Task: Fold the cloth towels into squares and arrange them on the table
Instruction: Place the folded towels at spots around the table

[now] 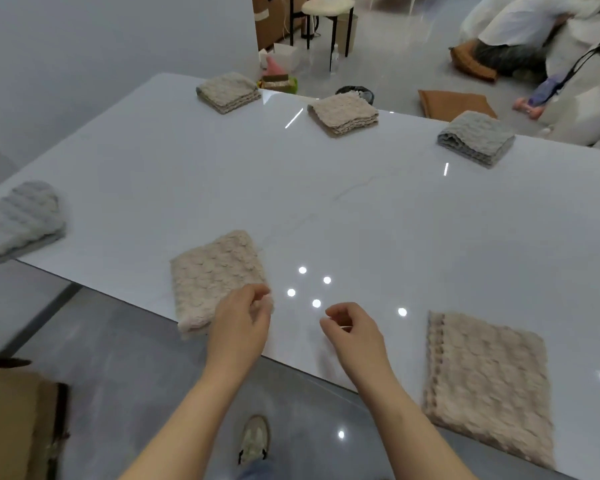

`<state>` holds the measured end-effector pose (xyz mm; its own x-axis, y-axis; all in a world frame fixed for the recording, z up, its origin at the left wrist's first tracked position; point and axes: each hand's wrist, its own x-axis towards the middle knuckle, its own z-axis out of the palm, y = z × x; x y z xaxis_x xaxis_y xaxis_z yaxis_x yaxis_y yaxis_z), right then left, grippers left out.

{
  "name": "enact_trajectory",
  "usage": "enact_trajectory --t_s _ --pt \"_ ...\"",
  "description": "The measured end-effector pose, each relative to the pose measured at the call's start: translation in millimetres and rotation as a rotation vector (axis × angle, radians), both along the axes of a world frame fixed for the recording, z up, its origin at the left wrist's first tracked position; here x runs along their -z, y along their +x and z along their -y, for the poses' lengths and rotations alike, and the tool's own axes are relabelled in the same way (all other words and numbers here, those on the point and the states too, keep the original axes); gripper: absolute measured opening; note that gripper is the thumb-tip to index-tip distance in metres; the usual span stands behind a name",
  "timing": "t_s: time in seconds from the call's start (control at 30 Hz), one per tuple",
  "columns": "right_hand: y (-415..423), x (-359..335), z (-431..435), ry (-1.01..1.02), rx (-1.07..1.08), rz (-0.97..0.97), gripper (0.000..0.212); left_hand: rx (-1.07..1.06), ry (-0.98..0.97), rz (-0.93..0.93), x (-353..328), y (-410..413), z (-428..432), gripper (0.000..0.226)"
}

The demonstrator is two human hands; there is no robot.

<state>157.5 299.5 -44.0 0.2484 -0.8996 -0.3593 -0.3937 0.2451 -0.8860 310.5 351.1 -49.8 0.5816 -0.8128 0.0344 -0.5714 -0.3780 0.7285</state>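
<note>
Three folded squares line the far edge of the table (326, 209): the far-left towel (227, 92), the middle towel (343, 113) and the grey towel (476, 138). The beige towel (212, 275) by the near edge looks done too. I judge the blue-grey towel (18, 221) overhanging the left edge and the larger beige towel (489, 382) at the near right need more folding. My left hand (243, 320) curls at the beige towel's corner, pinching or not I cannot tell through blur, and my right hand (355, 332) hovers loosely curled and empty, with open room mid-table.
</note>
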Motion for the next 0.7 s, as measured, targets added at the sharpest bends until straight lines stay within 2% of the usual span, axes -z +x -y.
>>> enact_trajectory --t_s 0.13,0.23,0.3,0.37,0.47,0.53,0.6,0.7 --pt "68 4 -10 0.030 0.007 -0.008 0.012 0.036 0.067 0.351 11 75 -5 0.041" --pt "94 5 -14 0.028 0.040 -0.025 0.013 0.164 0.458 0.349 22 99 -10 0.059" --pt "102 7 -16 0.034 0.052 -0.044 0.014 0.221 0.554 0.320 31 101 -14 0.076" --pt "103 8 -17 0.041 0.064 -0.061 0.015 0.277 0.550 0.355 34 102 -13 0.089" --pt "98 8 -17 0.038 0.091 -0.069 0.016 0.453 0.502 0.402 36 113 -5 0.090" --pt "96 9 -16 0.036 0.114 -0.067 0.016 0.633 0.470 0.388 32 123 3 0.088" --pt "94 10 -15 0.045 0.144 -0.065 0.016 0.723 0.404 0.313 27 131 10 0.087" --pt "89 12 -13 0.056 0.172 -0.071 0.017 0.507 0.290 0.177 27 131 16 0.087"
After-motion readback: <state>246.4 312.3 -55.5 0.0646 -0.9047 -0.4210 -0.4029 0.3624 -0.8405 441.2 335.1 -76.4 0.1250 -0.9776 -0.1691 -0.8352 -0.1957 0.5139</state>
